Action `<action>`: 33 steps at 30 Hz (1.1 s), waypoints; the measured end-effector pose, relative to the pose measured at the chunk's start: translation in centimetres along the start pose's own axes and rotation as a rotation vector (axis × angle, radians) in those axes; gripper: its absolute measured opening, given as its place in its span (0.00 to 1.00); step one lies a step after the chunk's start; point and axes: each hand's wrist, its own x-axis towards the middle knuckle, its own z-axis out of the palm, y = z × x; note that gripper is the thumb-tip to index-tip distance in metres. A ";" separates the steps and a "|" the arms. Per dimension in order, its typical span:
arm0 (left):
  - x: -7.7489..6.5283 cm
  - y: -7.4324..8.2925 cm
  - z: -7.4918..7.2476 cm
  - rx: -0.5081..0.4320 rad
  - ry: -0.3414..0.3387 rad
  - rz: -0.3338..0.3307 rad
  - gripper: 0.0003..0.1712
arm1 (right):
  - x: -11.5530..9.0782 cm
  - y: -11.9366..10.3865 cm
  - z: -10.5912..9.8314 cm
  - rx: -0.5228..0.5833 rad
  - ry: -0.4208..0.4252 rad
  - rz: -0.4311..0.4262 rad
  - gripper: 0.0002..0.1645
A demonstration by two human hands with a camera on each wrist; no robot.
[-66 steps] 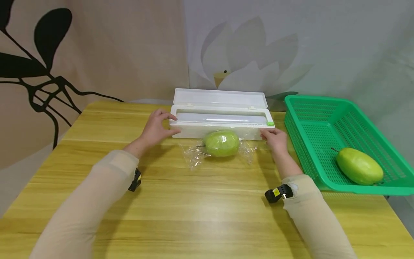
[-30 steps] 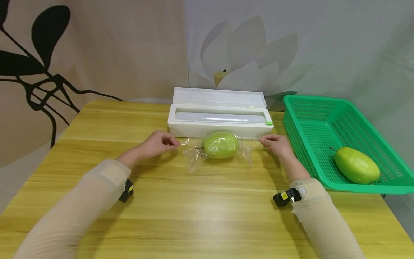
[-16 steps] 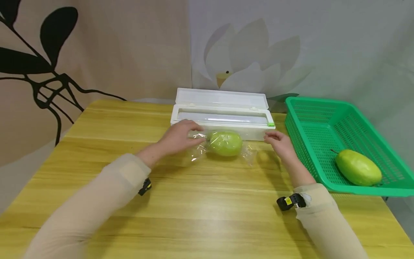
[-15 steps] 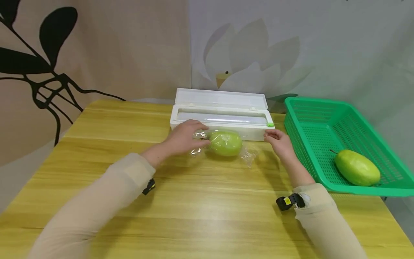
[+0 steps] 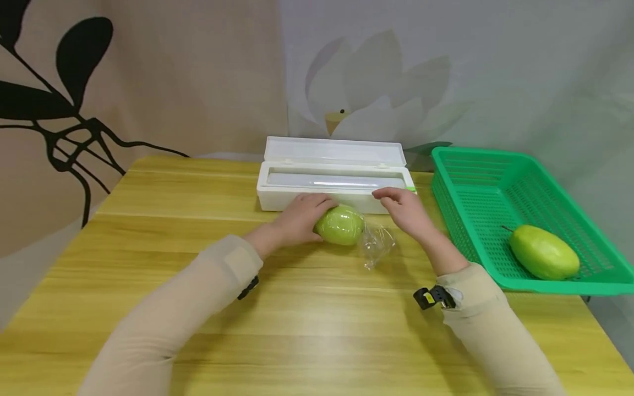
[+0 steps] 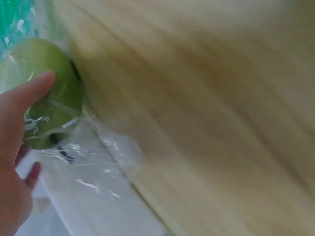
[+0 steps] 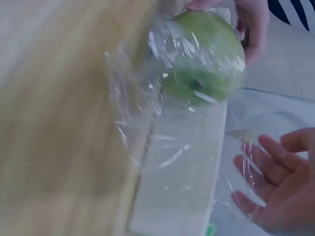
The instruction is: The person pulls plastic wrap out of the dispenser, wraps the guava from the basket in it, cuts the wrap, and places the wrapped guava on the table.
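Observation:
A green oval fruit (image 5: 342,226), wrapped in clear cling film, is in front of the white cling film box (image 5: 274,199). My left hand (image 5: 299,221) grips the fruit's left end, its thumb over the film in the left wrist view. Loose film (image 5: 376,245) sticks out at the fruit's right end. Beside that end my right hand (image 5: 407,213) holds its fingers loosely bent and apart. The right wrist view shows the right fingertips (image 7: 241,162) at the edge of the clear film. Film also bunches around the dark stem (image 6: 61,150) in the left wrist view.
The box lid (image 5: 334,151) stands raised at the back, with the film roll (image 5: 337,180) visible inside. On the right is a green plastic basket (image 5: 555,286) holding a second green fruit (image 5: 545,253). Both lie on a wooden table (image 5: 317,330) against the wall.
My left hand has moved right from the film's left edge onto the fruit and now grips it. The right hand has shifted left and lifted slightly, its fingers loosened from the film's right edge.

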 end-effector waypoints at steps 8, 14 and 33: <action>-1.0 -0.1 0.5 -0.009 0.055 0.159 0.40 | 1.1 0.4 0.7 -0.020 -0.370 -0.068 0.25; -1.7 0.1 0.6 0.018 0.071 0.239 0.37 | 0.8 1.0 2.0 0.129 -0.616 -0.028 0.38; -3.4 -0.6 1.4 0.065 0.128 0.185 0.38 | -1.4 -0.3 4.3 0.018 -0.601 0.080 0.45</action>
